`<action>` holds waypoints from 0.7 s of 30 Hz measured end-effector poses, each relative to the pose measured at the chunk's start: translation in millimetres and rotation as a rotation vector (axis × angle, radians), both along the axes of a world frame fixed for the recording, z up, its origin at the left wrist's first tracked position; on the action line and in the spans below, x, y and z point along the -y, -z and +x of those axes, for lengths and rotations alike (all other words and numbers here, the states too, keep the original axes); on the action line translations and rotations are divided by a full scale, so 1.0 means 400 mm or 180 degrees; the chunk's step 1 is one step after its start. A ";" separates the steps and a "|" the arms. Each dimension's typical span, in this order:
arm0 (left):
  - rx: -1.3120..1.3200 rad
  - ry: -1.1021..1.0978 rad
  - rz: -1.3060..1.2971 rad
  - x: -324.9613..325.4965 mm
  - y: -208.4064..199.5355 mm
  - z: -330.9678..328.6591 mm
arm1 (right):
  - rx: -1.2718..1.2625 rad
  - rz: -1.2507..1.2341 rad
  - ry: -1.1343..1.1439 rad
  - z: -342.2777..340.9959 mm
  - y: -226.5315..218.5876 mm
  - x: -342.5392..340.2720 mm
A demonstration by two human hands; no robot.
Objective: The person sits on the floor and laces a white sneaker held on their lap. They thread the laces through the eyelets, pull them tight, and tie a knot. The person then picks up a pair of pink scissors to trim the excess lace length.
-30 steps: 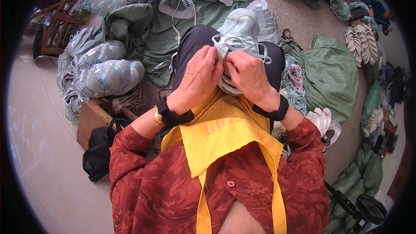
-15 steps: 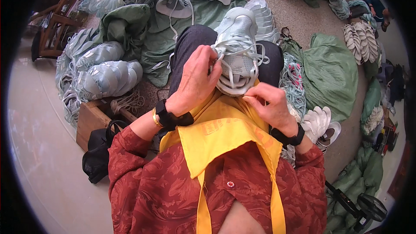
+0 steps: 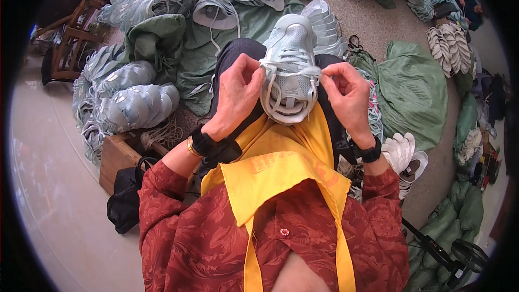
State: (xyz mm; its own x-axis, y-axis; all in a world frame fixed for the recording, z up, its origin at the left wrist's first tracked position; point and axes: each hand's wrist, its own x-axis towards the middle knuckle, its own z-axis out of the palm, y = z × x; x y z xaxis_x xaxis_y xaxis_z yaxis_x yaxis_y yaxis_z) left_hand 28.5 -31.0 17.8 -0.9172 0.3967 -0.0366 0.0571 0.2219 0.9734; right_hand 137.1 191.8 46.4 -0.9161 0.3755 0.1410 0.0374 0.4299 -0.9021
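Sneaker (image 3: 292, 81), pale blue-green, rests on the lap between the knees, upper facing the person. Left hand (image 3: 240, 89) and right hand (image 3: 346, 92) each narrow to a fingertip pinch on the shoelace (image 3: 294, 66), at opposite sides of the lacing. Draw both sides evenly outward, lay each crossing flat, and avoid twisting strands or skewing the tongue. Long axis runs away from the person: toe outward, slightly right; heel opening toward the yellow apron (image 3: 286, 176)
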 end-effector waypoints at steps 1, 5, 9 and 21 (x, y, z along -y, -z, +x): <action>-0.0047 0.0020 -0.0013 0.003 -0.004 0.001 | -0.0022 -0.0107 -0.0074 0.008 -0.010 0.009; -0.0286 0.0056 -0.0041 0.016 -0.009 0.011 | -0.0139 -0.0030 -0.0159 0.049 -0.007 0.025; -0.0554 0.0067 -0.0210 0.026 -0.010 0.008 | -0.0384 0.0901 0.0214 0.069 0.016 0.007; -0.0181 0.0345 -0.0103 0.035 -0.006 0.004 | -0.0571 0.0775 0.0209 0.077 0.021 0.020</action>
